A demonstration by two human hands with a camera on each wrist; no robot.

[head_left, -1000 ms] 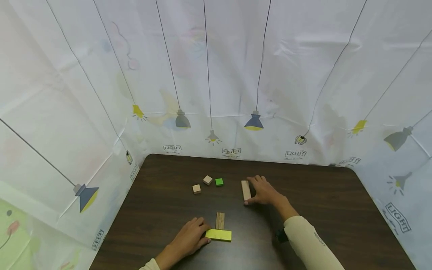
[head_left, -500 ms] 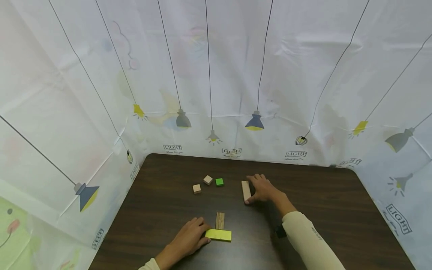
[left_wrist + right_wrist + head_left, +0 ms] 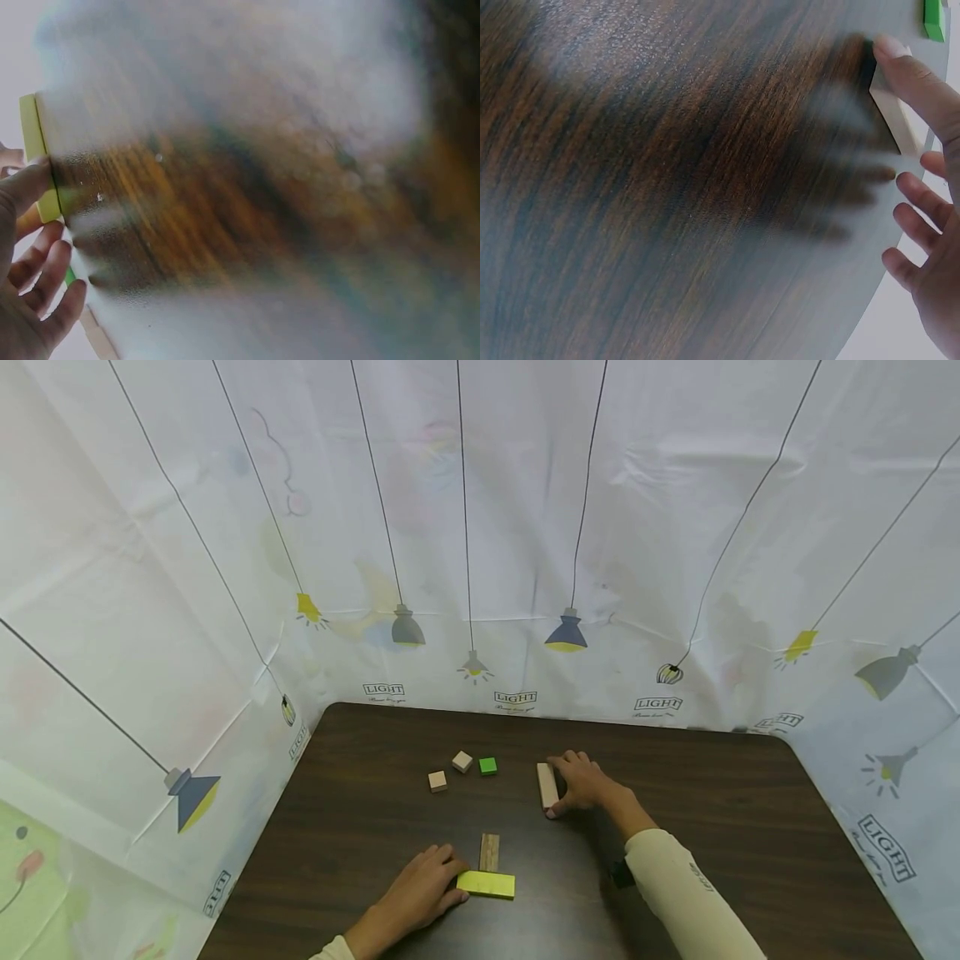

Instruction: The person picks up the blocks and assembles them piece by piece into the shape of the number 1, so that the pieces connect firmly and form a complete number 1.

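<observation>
My left hand (image 3: pixel 420 885) pinches the left end of a yellow block (image 3: pixel 486 884), which lies crosswise on the dark table. In the left wrist view the thumb lies against the yellow block (image 3: pixel 40 161). Just beyond it lies a brown wood-grain block (image 3: pixel 489 852), its near end at the yellow block's far side. Farther right, my right hand (image 3: pixel 590 783) grips a long pale wooden block (image 3: pixel 547 786) by its two ends, thumb at the near end and index finger at the far one. The right wrist view shows the thumb on the pale block (image 3: pixel 897 112); its other fingers are spread.
Two pale wooden cubes (image 3: pixel 437 782) and a green block (image 3: pixel 487 766) sit at the back, left of the right hand. A dark wood-grain table (image 3: pixel 697 827) bears everything. Behind it hangs a white curtain (image 3: pixel 495 527) printed with lamps.
The right forearm has shifted very slightly to the left. Both hands keep their hold, and the blocks stay in place; the head view has tilted slightly.
</observation>
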